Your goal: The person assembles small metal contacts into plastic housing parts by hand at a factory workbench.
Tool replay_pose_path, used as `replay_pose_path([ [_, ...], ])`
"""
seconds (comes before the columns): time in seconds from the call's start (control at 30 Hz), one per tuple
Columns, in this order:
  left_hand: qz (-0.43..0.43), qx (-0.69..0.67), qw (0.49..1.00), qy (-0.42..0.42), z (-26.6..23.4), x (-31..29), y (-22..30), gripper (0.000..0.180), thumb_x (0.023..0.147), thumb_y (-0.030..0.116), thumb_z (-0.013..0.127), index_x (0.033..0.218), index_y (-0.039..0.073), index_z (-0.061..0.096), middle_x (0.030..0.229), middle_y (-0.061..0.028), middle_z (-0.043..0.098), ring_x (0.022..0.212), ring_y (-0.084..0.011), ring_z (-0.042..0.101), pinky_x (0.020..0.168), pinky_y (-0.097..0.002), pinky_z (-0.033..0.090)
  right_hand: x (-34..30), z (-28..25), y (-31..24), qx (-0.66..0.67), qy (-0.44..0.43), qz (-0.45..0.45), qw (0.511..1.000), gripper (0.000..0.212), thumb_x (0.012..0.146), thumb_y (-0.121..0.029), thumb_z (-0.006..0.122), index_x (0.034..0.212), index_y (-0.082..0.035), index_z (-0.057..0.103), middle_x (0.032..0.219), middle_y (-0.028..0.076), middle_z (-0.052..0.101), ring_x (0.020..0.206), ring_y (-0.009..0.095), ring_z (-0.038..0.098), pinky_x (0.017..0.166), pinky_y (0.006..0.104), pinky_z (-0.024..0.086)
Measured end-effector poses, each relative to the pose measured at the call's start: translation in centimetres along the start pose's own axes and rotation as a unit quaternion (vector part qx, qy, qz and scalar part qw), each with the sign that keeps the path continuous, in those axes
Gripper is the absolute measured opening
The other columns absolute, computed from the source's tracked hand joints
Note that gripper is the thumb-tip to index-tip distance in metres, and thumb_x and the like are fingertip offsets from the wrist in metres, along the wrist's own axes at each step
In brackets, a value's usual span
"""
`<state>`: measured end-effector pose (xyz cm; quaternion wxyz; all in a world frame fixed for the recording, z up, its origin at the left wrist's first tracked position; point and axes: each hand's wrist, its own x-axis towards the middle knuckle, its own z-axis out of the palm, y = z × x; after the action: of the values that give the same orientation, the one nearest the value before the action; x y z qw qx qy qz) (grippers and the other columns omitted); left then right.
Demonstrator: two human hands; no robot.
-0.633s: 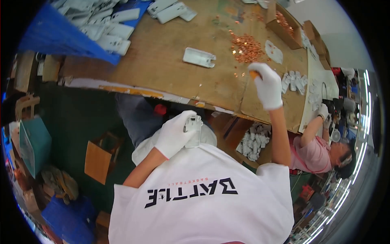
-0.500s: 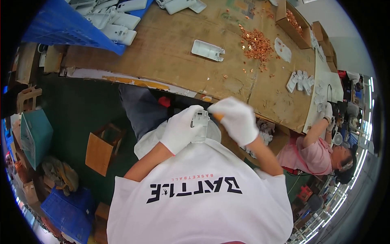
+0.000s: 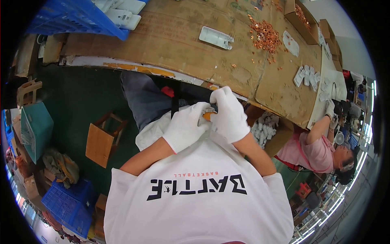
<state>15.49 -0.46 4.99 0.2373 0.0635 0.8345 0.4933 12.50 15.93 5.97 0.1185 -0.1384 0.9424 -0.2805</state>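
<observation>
Cardboard sheets cover the long desk (image 3: 170, 36) that runs across the top of our view, and below it we see a dark green floor (image 3: 81, 101). At the upper left, a blue crate (image 3: 69, 18) holding white plastic housings sits on the desk. Down on the floor to our left we make out a teal bin (image 3: 36, 128), a small wooden stool (image 3: 103, 136), and another blue crate (image 3: 67, 205). Farther right along the desk, a person in a pink shirt (image 3: 315, 150) works with gloved hands.

On the desk lies a single white plastic housing (image 3: 216, 37), well apart from our hands, and near it a scattered heap of small copper parts (image 3: 266, 34). A cluster of white pieces (image 3: 306, 75) lies toward the far right.

Close to our chest, both hands wear white gloves. Our left hand (image 3: 185, 126) and right hand (image 3: 229, 112) meet in front of the white shirt, below the desk edge. Between them sits a small orange piece (image 3: 207, 116); the fingers of both hands are curled together and pinch it from either side, the gloves touching.
</observation>
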Motion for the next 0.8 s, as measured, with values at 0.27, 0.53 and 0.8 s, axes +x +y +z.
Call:
replay_pose_path([
  [0.27, 0.002, -0.008, 1.0, -0.019, -0.4, 0.1, -0.7, 0.036, 0.084, 0.01, 0.062, 0.119, 0.006, 0.056, 0.102, -0.02, 0.067, 0.092, -0.0368, 0.066, 0.079, -0.0413, 0.053, 1.5, -1.7, 0.5, 0.028, -0.253, 0.042, 0.966, 0.022, 0.082, -0.017, 0.067, 0.097, -0.001, 0.065, 0.084, 0.022, 0.068, 0.084, 0.039, 0.067, 0.074, 0.0462, 0.054],
  [0.53, 0.061, 0.029, 0.996, -0.058, -0.4, 0.8, -0.6, 0.03, 0.081, 0.012, 0.065, 0.107, 0.001, 0.054, 0.08, -0.0232, 0.064, 0.077, -0.0408, 0.064, 0.068, -0.0482, 0.05, 5.0, -3.3, -0.4, -0.131, -0.4, -0.042, 0.906, 0.022, 0.08, -0.018, 0.068, 0.091, 0.001, 0.069, 0.085, 0.024, 0.068, 0.084, 0.04, 0.067, 0.072, 0.0461, 0.055],
  [0.8, 0.035, -0.001, 0.999, -0.041, 0.1, 0.9, -0.7, 0.031, 0.08, 0.016, 0.067, 0.104, 0.0, 0.057, 0.076, -0.0235, 0.064, 0.072, -0.0407, 0.064, 0.067, -0.0473, 0.051, 5.8, -2.7, 0.1, -0.164, -0.436, -0.09, 0.88, 0.023, 0.08, -0.019, 0.072, 0.093, 0.0, 0.068, 0.087, 0.021, 0.069, 0.086, 0.037, 0.069, 0.072, 0.0446, 0.056],
])
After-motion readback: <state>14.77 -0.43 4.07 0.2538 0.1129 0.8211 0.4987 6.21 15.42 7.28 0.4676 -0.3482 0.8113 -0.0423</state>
